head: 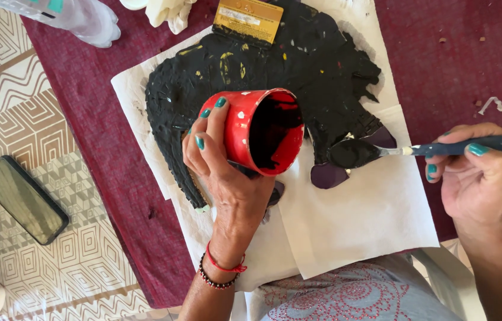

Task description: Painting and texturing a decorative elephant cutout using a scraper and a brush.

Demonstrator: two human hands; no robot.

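Grey patterned clothing point(352, 294) of the person fills the bottom centre of the frame. Just above it, the left hand point(218, 163) wraps its fingers point(212, 116) round one red cup point(263, 131), tipped on its side at the centre so its mouth faces lower right; the inside is coated with black paint. At the right edge, the right hand point(480, 178) pinches one blue-handled brush point(459, 147) between curled fingers, held level, with its black-loaded tip pointing left toward the cup. The tip rests on the lower right edge of one large flat shape point(275, 65), painted black with small yellow and red flecks, purple showing at two unpainted spots. This shape lies on white paper point(370, 220) over a maroon cloth point(459, 53). One dark phone point(25, 199) lies at the left on a patterned surface point(55, 261). One clear bottle point(73, 15) sits at upper left.
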